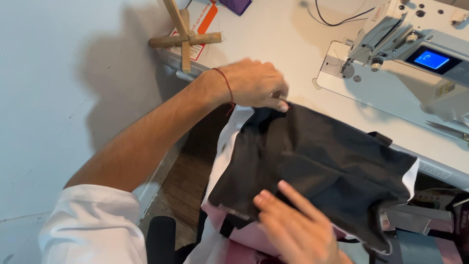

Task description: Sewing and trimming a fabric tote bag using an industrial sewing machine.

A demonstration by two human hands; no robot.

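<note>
Surface: white sewing table (273,44), pale wall (58,98).
Left hand (254,83): pinching black fabric piece (317,161) edge.
Right hand (293,225): fingers extended, flat on fabric.

- White table (273,39) carries a white sewing machine (415,58) at its right
- Wooden cross-shaped stand (185,38) sits at the table's far left edge
- Black fabric (322,161) drapes over the near edge
- Black cable (337,19) lies at the back

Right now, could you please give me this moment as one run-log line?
left hand: pinching far edge of black fabric | right hand: flat on near edge | sewing machine: right, apart from the fabric
</note>
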